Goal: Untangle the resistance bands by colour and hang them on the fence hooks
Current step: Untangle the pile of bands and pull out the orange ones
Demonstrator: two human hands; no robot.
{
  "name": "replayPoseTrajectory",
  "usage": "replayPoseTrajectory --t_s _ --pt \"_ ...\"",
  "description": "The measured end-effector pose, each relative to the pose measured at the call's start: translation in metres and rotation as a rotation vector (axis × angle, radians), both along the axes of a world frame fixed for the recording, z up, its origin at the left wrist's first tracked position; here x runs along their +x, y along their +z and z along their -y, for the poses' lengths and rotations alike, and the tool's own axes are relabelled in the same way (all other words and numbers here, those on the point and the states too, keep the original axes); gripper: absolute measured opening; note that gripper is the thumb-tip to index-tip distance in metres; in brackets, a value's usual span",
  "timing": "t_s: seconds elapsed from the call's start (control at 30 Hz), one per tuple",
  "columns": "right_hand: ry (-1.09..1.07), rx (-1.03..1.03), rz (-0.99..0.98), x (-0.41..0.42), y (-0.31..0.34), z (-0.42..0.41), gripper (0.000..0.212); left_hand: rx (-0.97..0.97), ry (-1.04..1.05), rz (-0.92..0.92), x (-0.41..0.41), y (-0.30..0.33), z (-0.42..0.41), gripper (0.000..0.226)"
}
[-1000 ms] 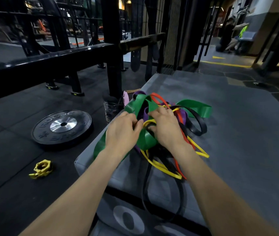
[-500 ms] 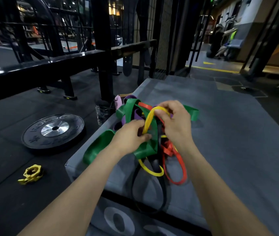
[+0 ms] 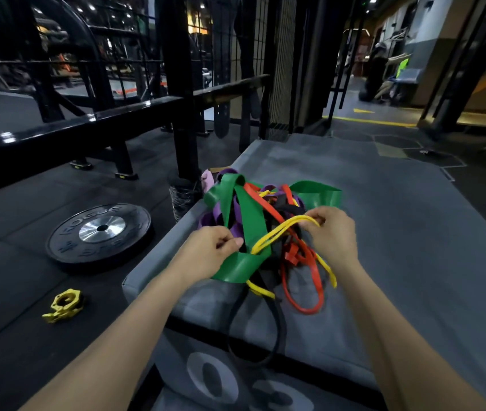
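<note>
Head view: right hand [image 3: 332, 232] pinching yellow band [image 3: 277, 234], left hand [image 3: 209, 252] gripping green band [image 3: 250, 215].

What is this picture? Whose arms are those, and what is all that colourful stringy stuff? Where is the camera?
The camera sits on a person's head and looks down, so you see that person's own two arms reaching out, as if they were yours. There is no robot here.

The colourful stuff is a tangled pile of stretchy exercise bands: green, yellow, red, purple and black. They lie on a big grey padded box in a gym.

The right hand pinches the yellow band and pulls it up out of the pile. The left hand holds the wide green band beside it.

On the floor to the left lie a round black weight plate and a small yellow clamp. Behind them stands a black metal frame.
</note>
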State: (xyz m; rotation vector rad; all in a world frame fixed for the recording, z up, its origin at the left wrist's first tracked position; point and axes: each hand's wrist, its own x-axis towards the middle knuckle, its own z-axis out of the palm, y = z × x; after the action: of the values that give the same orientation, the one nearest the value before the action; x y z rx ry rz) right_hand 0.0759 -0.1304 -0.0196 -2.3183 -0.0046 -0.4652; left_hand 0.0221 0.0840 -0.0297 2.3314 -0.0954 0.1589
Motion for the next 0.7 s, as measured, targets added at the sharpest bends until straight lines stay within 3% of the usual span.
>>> replayPoseTrajectory --t_s 0.17,0.27,0.4,0.53,0.7 --pt "0.173 -0.394 -0.048 -0.015 -0.002 -0.013 0.025 -0.148 -0.091 -0.084 -0.014 0.006 0.019 0.020" --pt "0.278 -0.446 -0.002 -0.029 0.001 -0.020 0.043 -0.271 -0.146 -0.182 -0.021 0.013 0.029 0.022" --pt "0.459 -0.414 -0.006 -0.052 0.005 -0.023 0.028 -0.450 -0.149 -0.357 -0.027 0.017 0.030 0.029" --pt "0.518 -0.467 -0.121 -0.064 -0.005 -0.021 0.023 -0.181 0.062 -0.183 -0.017 0.005 0.016 0.012" --pt "0.489 -0.461 -0.166 -0.066 -0.010 -0.020 0.024 -0.022 0.123 -0.313 -0.017 -0.005 0.016 0.029"
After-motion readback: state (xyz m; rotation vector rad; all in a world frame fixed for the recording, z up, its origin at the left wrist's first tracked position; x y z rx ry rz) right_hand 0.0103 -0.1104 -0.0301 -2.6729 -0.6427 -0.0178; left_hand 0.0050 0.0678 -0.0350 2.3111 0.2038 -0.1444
